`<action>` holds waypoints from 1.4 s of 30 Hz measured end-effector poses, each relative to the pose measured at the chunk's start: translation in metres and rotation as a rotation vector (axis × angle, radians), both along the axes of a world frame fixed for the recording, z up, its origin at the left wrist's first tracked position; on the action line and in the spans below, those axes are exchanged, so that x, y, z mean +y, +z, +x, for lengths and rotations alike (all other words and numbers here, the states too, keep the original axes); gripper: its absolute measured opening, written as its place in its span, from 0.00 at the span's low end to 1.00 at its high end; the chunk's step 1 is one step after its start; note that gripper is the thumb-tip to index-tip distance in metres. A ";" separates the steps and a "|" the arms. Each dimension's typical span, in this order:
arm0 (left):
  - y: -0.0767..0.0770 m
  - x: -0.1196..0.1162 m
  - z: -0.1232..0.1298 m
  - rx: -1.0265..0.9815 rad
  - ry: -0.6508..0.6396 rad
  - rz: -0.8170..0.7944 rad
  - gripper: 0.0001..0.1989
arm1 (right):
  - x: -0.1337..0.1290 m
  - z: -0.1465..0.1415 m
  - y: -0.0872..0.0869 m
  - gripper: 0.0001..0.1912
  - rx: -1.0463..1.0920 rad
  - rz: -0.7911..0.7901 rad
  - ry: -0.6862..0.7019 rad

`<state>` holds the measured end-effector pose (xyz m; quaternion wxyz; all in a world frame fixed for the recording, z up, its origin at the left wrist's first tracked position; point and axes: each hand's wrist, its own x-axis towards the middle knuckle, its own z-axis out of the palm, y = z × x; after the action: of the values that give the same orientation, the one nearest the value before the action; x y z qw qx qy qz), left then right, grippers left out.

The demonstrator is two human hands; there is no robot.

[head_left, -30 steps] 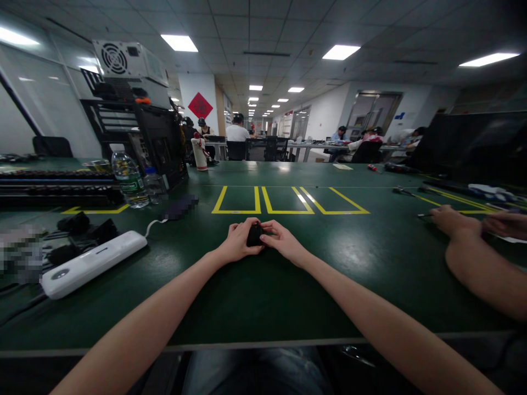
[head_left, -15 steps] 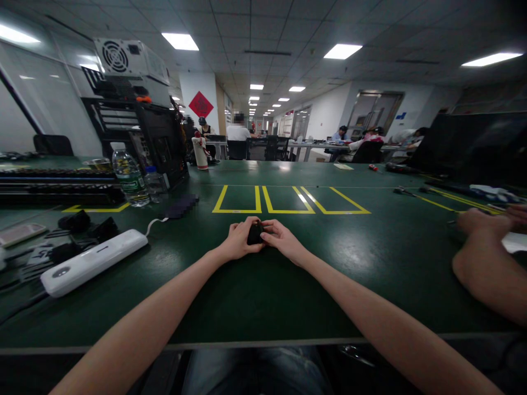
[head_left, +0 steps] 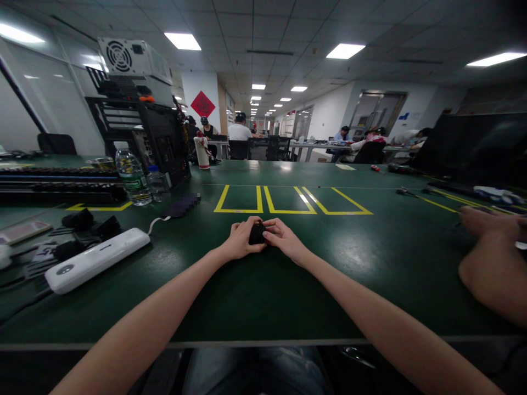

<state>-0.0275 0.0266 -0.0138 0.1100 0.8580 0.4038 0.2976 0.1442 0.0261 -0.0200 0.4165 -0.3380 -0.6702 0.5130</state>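
Between my two hands, low over the dark green table [head_left: 263, 296], is a small black object [head_left: 256, 234]; its exact kind I cannot make out. My left hand [head_left: 242, 239] wraps around its left side, thumb below and fingers over the top. From the right, my right hand [head_left: 284, 239] pinches its edge with thumb and fingertips. Much of the object is hidden by the fingers. Just beyond my hands, yellow tape outlines [head_left: 239, 210] mark the table surface.
At left lie a white power strip [head_left: 99, 260], black adapters [head_left: 78, 219], a dark phone [head_left: 181, 206] and water bottles [head_left: 132, 178], near a black computer frame [head_left: 162, 142]. Another person's hand and forearm [head_left: 494, 263] rest at the right. A white cylinder [head_left: 202, 152] stands at the back.
My hands keep the same hold on the black object. The whole view has shifted slightly, with things appearing a little further right. At right, the other person's hand has moved a little.
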 end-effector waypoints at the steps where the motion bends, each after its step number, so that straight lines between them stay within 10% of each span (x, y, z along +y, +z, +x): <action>1: 0.000 0.000 0.000 -0.001 -0.004 -0.003 0.28 | 0.000 0.000 0.000 0.15 -0.010 0.000 0.001; 42: -0.006 0.005 0.000 -0.019 0.007 -0.007 0.29 | 0.002 0.001 0.006 0.15 -0.016 0.001 0.031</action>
<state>-0.0270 0.0317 -0.0200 0.1156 0.8533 0.4069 0.3049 0.1456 0.0278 -0.0138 0.4032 -0.3315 -0.6788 0.5164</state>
